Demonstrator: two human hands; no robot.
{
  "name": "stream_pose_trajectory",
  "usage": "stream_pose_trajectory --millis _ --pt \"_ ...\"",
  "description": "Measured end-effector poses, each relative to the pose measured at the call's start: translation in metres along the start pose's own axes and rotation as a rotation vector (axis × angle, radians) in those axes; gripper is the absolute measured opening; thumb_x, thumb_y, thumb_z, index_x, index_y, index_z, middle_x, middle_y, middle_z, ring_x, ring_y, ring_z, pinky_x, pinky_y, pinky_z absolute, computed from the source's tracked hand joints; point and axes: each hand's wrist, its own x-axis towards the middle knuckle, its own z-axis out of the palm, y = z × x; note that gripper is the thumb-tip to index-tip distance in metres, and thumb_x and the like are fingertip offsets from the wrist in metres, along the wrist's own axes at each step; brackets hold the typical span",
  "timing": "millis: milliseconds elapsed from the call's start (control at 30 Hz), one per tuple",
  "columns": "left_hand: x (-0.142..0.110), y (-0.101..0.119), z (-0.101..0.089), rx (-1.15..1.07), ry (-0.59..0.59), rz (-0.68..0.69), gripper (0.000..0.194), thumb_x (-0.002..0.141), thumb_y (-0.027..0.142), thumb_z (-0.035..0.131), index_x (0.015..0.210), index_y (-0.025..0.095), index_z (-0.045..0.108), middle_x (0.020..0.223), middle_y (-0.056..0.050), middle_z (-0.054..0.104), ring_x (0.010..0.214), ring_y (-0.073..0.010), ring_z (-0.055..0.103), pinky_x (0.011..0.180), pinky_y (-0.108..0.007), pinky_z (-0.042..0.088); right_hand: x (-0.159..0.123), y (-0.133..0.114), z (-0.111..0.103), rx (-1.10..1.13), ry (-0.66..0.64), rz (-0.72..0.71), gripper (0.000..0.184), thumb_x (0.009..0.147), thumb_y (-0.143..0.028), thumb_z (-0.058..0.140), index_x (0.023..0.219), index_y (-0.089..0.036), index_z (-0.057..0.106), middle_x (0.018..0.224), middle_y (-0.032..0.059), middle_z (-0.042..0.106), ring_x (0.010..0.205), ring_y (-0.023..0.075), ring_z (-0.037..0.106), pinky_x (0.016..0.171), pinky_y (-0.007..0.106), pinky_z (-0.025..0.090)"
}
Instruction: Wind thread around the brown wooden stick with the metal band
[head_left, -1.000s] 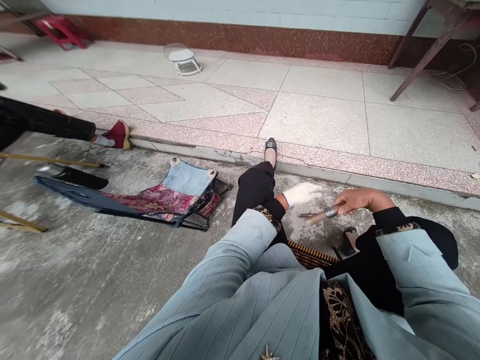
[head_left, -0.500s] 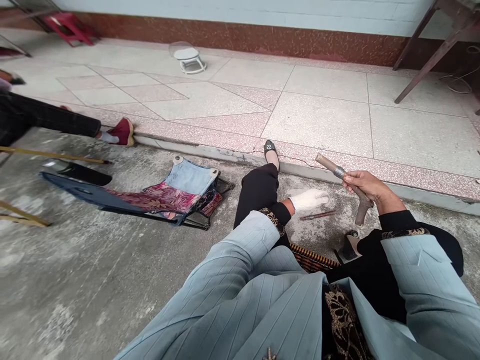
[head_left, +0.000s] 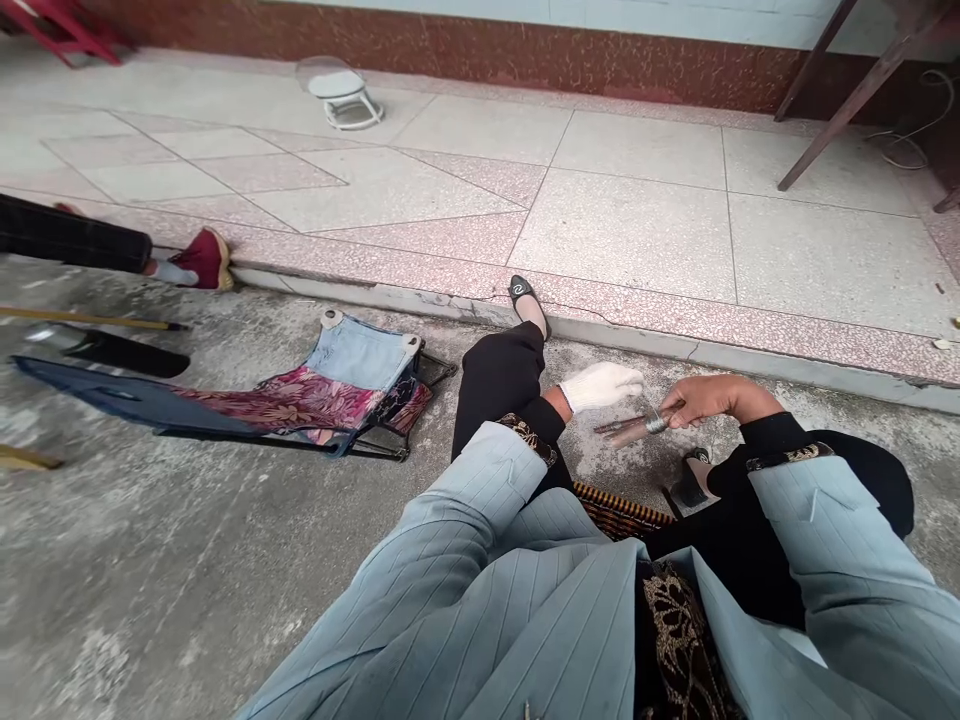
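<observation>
From here, the bare right hand (head_left: 699, 400) is curled around a stick (head_left: 626, 432), held over the concrete ground (head_left: 300, 560). Wire (head_left: 656, 424) is wrapped around the stick, just beside those fingers. The gloved left hand (head_left: 602, 386) has its fingertips drawn together, seemingly pinching the loose strand. I'd judge this a winding or unwinding step; working that strand calls for steady tension and a firmly held stick.

two black shoes (head_left: 519, 288), apparently two stools (head_left: 336, 84)
</observation>
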Motion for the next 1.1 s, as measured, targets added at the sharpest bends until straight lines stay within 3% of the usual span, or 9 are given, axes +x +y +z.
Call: stream_pose_trajectory --millis 100,267,400,533,700,800,867,1000,1100 --pt "0.001 0.000 0.001 -0.117 0.027 -0.021 0.034 0.097 0.037 0.042 0.113 0.018 0.065 0.106 -0.006 0.070 0.097 -0.0188 0.063 0.085 -0.026 0.044 -0.017 -0.003 -0.003 0.211 0.059 -0.231 0.041 0.075 -0.047 0.071 0.101 -0.016 0.070 0.072 -0.0014 0.058 0.061 0.0098 0.048 0.059 0.024 0.040" --pt "0.001 0.007 0.011 -0.113 0.010 -0.033 0.042 0.098 0.044 0.036 0.104 0.015 0.067 0.095 -0.008 0.070 0.086 -0.0199 0.063 0.080 -0.029 0.045 -0.030 -0.002 -0.010 0.484 0.519 -0.333 0.040 0.074 -0.052 0.071 0.086 -0.014 0.065 0.076 0.0009 0.057 0.063 0.0096 0.048 0.062 0.025 0.042" --pt "-0.004 0.014 0.010 -0.086 -0.036 -0.001 0.042 0.099 0.044 0.034 0.107 0.018 0.067 0.099 -0.006 0.069 0.090 -0.0188 0.062 0.084 -0.028 0.044 -0.017 0.009 -0.012 0.436 0.745 -0.100 0.037 0.076 -0.051 0.068 0.083 -0.015 0.063 0.071 0.0030 0.057 0.061 0.0131 0.050 0.060 0.029 0.043" --pt "-0.008 0.018 0.007 -0.065 -0.078 0.008 0.037 0.097 0.040 0.041 0.113 0.018 0.066 0.107 -0.007 0.069 0.096 -0.0190 0.062 0.087 -0.027 0.044 0.001 0.008 -0.010 -0.068 0.857 0.279 0.030 0.085 -0.041 0.059 0.098 -0.016 0.068 0.087 0.0109 0.065 0.078 0.0224 0.060 0.069 0.034 0.044" --pt "-0.008 0.012 0.000 -0.064 -0.052 -0.021 0.033 0.093 0.040 0.046 0.110 0.021 0.067 0.102 -0.006 0.071 0.096 -0.0204 0.062 0.085 -0.026 0.044 0.009 -0.006 0.004 -0.358 0.433 0.351 0.019 0.078 -0.032 0.068 0.088 -0.016 0.073 0.085 0.0128 0.068 0.077 0.0239 0.062 0.067 0.033 0.044" --pt "-0.009 0.004 -0.004 -0.085 -0.028 -0.031 0.033 0.093 0.041 0.046 0.107 0.021 0.067 0.098 -0.006 0.071 0.093 -0.0206 0.062 0.082 -0.026 0.044 -0.003 -0.009 0.007 -0.114 0.046 0.048 0.023 0.077 -0.037 0.070 0.091 -0.019 0.074 0.073 0.0030 0.064 0.064 0.0150 0.056 0.062 0.028 0.043" --pt "-0.010 0.002 -0.004 -0.098 -0.024 -0.035 0.035 0.094 0.040 0.043 0.107 0.019 0.067 0.098 -0.008 0.070 0.094 -0.0209 0.062 0.083 -0.027 0.044 -0.016 -0.009 0.003 0.117 -0.014 -0.175 0.035 0.078 -0.042 0.069 0.103 -0.018 0.071 0.075 0.0003 0.062 0.062 0.0113 0.053 0.061 0.025 0.043" --pt "-0.011 0.006 0.001 -0.115 -0.014 -0.043 0.039 0.095 0.040 0.039 0.106 0.017 0.067 0.098 -0.009 0.069 0.099 -0.0222 0.060 0.084 -0.030 0.044 -0.030 -0.006 -0.008 0.514 0.418 -0.376 0.038 0.075 -0.048 0.071 0.093 -0.014 0.067 0.079 0.0008 0.060 0.063 0.0090 0.051 0.061 0.024 0.042" --pt "-0.017 0.012 0.004 -0.116 0.002 -0.052 0.038 0.093 0.043 0.042 0.104 0.018 0.068 0.099 -0.009 0.069 0.100 -0.0233 0.060 0.084 -0.031 0.044 -0.021 -0.002 -0.010 0.655 0.676 -0.289 0.039 0.072 -0.052 0.073 0.081 -0.015 0.062 0.075 0.0021 0.059 0.060 0.0102 0.050 0.059 0.025 0.042"
